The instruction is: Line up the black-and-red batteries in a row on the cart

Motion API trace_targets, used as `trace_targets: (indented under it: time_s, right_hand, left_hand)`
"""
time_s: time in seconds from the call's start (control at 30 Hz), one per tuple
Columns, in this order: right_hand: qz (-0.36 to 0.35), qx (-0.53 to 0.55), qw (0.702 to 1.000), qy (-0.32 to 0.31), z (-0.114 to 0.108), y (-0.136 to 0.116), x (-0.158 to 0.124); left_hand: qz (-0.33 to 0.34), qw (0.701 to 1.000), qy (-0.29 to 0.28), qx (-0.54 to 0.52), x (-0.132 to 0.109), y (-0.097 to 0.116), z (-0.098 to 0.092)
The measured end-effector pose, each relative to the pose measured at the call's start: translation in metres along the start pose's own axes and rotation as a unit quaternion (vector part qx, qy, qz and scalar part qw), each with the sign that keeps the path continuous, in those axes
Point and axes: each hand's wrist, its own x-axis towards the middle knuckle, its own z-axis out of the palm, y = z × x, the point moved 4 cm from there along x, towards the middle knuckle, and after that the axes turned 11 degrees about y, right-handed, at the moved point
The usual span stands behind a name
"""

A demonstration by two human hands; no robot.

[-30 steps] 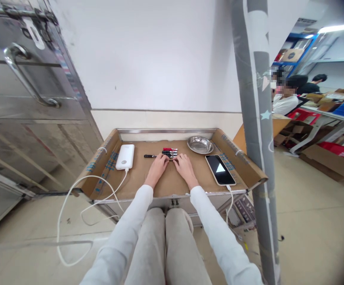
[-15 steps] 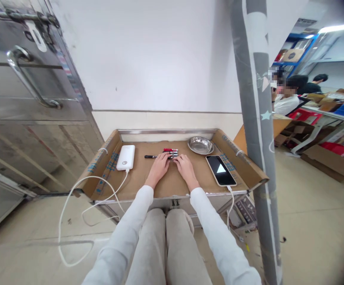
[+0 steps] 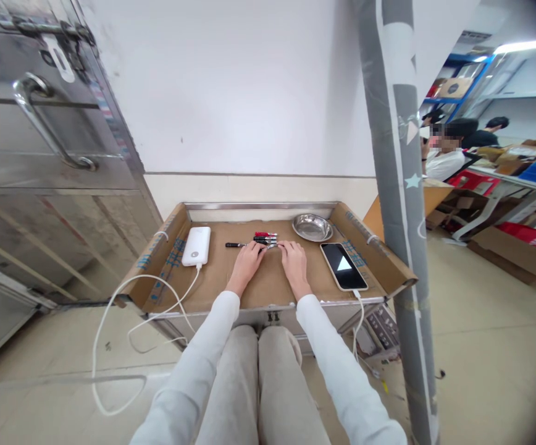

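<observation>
Both my hands rest over the middle of the cardboard-lined tabletop (image 3: 221, 284). A slim dark pen with a silvery end (image 3: 272, 246) spans the gap between my fingertips. My left hand (image 3: 248, 264) is closed on its left part, and my right hand (image 3: 294, 264) pinches its right end. Just beyond them lie a red pen (image 3: 265, 235) and black pens (image 3: 264, 239), side by side. Another black pen-like piece (image 3: 234, 245) sticks out to the left of my left hand; its right end is hidden by the fingers.
A white power bank (image 3: 196, 246) with a cable lies at the left. On the right are a round metal dish (image 3: 313, 227) and a phone (image 3: 344, 266) on a cable. Raised cardboard sides edge the table. A wrapped grey pole (image 3: 402, 204) stands at the right; people sit beyond it.
My right hand has shifted slightly right, away from my left hand, so more of the pen between them shows. My left hand stays nearly in place.
</observation>
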Motion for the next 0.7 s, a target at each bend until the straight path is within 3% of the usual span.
trace_targets:
  time_s: [0.3,0.47,0.63,0.7]
  right_hand:
    - [0.011,0.032,0.999,0.009,-0.005,-0.002,-0.001]
    - [-0.058,0.148,0.986,-0.055,-0.007,-0.021,-0.003]
    - [-0.07,0.17,0.978,-0.095,-0.003,-0.027,-0.004]
    - [-0.059,0.15,0.983,-0.093,0.002,-0.022,-0.004]
  left_hand:
    - [-0.027,0.999,0.042,0.008,-0.004,0.005,-0.013]
    - [-0.034,0.998,0.05,0.006,-0.005,0.007,-0.017]
    - [-0.15,0.976,0.129,0.094,-0.013,-0.005,-0.029]
    - [-0.195,0.963,0.137,0.126,-0.018,-0.01,-0.031]
